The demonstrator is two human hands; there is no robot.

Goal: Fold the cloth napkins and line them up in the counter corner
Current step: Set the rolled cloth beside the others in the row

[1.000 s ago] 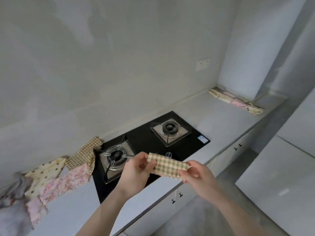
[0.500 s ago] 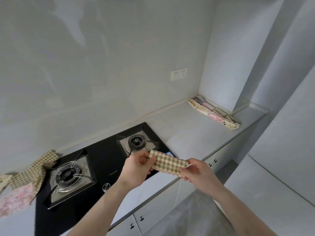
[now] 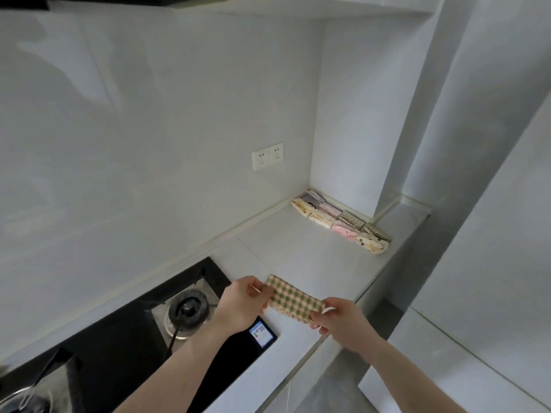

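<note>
A folded green-and-cream checked napkin [image 3: 293,299] hangs in the air above the counter's front part, stretched between both hands. My left hand [image 3: 243,304] pinches its left end, and my right hand [image 3: 340,318] pinches its right end. In the counter corner [image 3: 310,234] against the right wall lies a row of several folded napkins [image 3: 343,222], cream, purple, pink and checked ones, set side by side.
A black gas hob [image 3: 125,347] with a round burner [image 3: 187,310] fills the counter's left part, just left of my left hand. A double wall socket [image 3: 267,156] sits above the counter. The counter's front edge [image 3: 301,362] drops to the grey floor on the right.
The view has swung right and closer to the corner, with both hands carrying the checked napkin that way. The unfolded cloths at the left have left the view.
</note>
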